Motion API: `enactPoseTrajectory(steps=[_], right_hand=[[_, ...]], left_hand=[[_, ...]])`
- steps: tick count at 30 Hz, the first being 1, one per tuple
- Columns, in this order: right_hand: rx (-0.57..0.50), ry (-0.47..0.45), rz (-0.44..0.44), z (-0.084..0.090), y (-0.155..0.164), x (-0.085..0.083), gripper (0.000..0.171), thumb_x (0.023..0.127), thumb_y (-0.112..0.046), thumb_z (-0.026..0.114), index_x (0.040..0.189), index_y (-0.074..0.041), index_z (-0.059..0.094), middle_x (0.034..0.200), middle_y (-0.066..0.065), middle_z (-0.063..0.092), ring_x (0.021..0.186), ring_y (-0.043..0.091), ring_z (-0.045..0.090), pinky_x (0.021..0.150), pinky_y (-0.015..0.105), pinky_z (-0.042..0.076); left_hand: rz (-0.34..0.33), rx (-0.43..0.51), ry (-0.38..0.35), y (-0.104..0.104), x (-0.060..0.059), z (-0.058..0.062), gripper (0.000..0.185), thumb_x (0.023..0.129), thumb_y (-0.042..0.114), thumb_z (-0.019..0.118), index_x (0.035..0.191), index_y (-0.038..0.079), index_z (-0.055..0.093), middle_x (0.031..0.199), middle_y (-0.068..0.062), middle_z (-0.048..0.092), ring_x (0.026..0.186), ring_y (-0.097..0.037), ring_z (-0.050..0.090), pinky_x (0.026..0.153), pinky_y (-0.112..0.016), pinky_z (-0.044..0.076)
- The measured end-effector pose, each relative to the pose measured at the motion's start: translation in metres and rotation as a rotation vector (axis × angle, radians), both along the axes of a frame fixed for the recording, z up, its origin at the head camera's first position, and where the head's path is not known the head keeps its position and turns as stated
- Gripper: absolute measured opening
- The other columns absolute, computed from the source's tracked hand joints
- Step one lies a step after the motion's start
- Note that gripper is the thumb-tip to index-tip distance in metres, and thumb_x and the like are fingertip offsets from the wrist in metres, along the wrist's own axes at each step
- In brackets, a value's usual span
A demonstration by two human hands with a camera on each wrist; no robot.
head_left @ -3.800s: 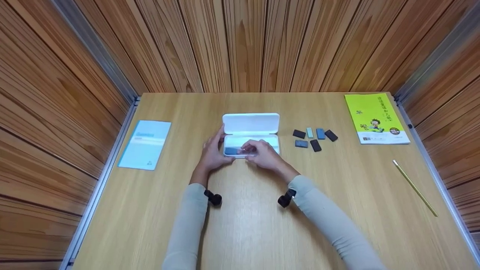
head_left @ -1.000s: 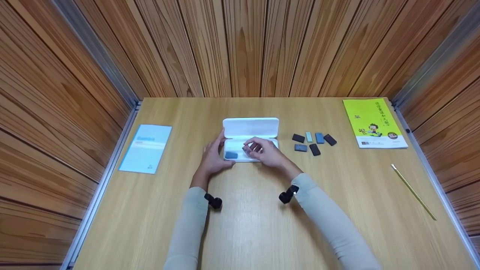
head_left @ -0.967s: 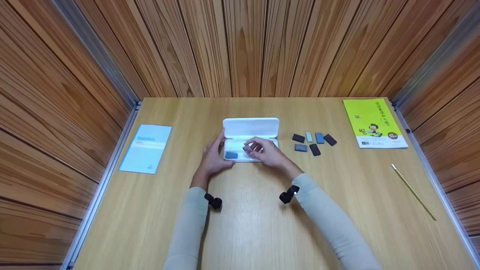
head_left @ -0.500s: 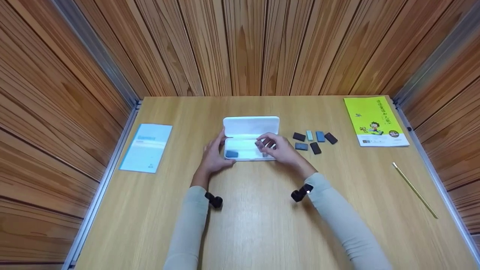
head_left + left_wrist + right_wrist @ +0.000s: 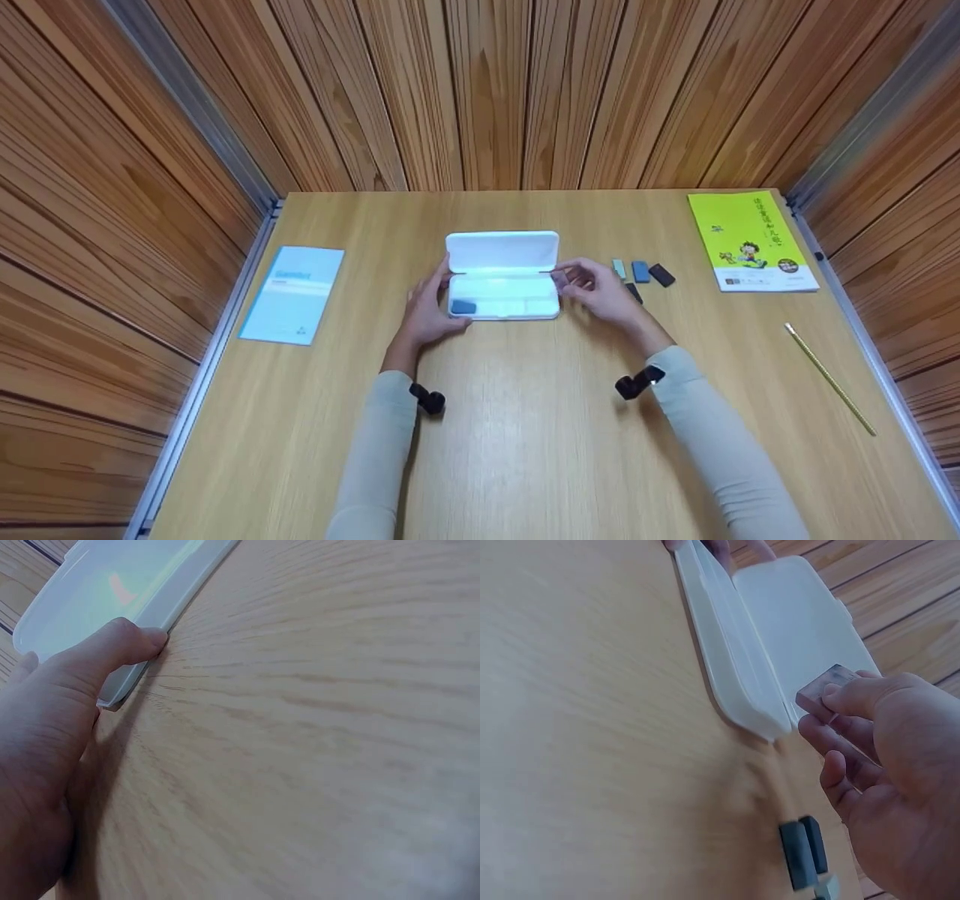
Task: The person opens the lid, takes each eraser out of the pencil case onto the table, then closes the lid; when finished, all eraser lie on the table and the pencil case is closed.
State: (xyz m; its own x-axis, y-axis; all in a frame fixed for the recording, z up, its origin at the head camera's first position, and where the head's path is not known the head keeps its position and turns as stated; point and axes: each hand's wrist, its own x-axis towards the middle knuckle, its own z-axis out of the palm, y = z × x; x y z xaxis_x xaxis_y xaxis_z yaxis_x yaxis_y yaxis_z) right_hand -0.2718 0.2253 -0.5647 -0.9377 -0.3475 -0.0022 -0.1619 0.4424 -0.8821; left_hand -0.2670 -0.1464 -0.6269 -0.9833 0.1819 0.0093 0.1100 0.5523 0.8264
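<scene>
- Head: wood-panelled booth, oak table (image 5: 525,420). My left hand (image 5: 427,311) steadies the open white case (image 5: 502,274); my right hand (image 5: 600,289), just right of it, pinches a grey eraser (image 5: 561,276).
- Left wrist: my thumb (image 5: 112,652) presses the case's rim (image 5: 142,615).
- Right wrist: eraser (image 5: 825,690) gripped at my fingertips, case beyond; loose erasers (image 5: 802,851) below my palm.

A light wooden counter (image 5: 525,420) is carrying everything. An open white case (image 5: 502,274) is lying near its middle, with small dark and pale blocks (image 5: 642,272) sitting just to its right. A pale blue booklet (image 5: 293,294) is resting by the left edge, a yellow-green book (image 5: 750,238) is occupying the far right corner, and a pencil (image 5: 829,377) is lying along the right edge.
</scene>
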Motion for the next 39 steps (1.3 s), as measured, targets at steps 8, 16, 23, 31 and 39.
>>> enactPoseTrajectory(steps=[8,16,23,31,39], right_hand=[[0.011,0.074,-0.038,0.001,0.034,0.001,0.039,0.109,-0.001,0.069,0.147,0.004,0.066,0.132,0.03,0.074,0.105,0.009,0.066,0.09,0.015,0.052],[0.015,0.058,-0.082,0.002,0.07,0.009,0.039,0.109,0.0,0.068,0.148,0.004,0.065,0.129,0.032,0.073,0.101,0.004,0.067,0.087,0.014,0.054],[0.015,0.039,-0.128,0.001,0.094,0.016,0.042,0.109,0.002,0.067,0.15,0.003,0.064,0.132,0.03,0.072,0.107,0.013,0.067,0.088,0.013,0.054],[0.048,0.014,-0.148,-0.008,0.119,0.025,0.042,0.109,0.002,0.067,0.151,0.003,0.063,0.134,0.03,0.069,0.107,0.011,0.066,0.085,0.014,0.054],[0.093,-0.026,-0.189,-0.009,0.134,0.032,0.043,0.11,0.0,0.066,0.153,-0.001,0.062,0.133,0.026,0.068,0.108,0.008,0.064,0.09,0.012,0.053]], left_hand=[[0.0,0.007,0.011,0.0,0.0,0.0,0.131,0.083,0.031,0.1,0.182,0.036,0.015,0.165,-0.002,0.06,0.156,-0.029,0.048,0.135,-0.06,0.021],[0.006,0.018,0.0,0.001,0.0,-0.001,0.131,0.083,0.032,0.1,0.182,0.039,0.015,0.164,-0.001,0.06,0.155,-0.028,0.047,0.135,-0.062,0.022],[-0.019,0.03,0.032,-0.002,-0.002,-0.003,0.131,0.081,0.029,0.101,0.183,0.031,0.018,0.163,-0.005,0.063,0.156,-0.031,0.048,0.134,-0.062,0.019],[-0.011,0.017,0.018,-0.002,-0.003,-0.003,0.131,0.081,0.03,0.101,0.182,0.034,0.017,0.165,-0.003,0.06,0.156,-0.03,0.047,0.135,-0.059,0.019],[-0.013,0.014,0.013,-0.001,-0.003,-0.004,0.131,0.082,0.032,0.1,0.182,0.038,0.015,0.165,-0.002,0.06,0.158,-0.03,0.047,0.137,-0.06,0.016]])
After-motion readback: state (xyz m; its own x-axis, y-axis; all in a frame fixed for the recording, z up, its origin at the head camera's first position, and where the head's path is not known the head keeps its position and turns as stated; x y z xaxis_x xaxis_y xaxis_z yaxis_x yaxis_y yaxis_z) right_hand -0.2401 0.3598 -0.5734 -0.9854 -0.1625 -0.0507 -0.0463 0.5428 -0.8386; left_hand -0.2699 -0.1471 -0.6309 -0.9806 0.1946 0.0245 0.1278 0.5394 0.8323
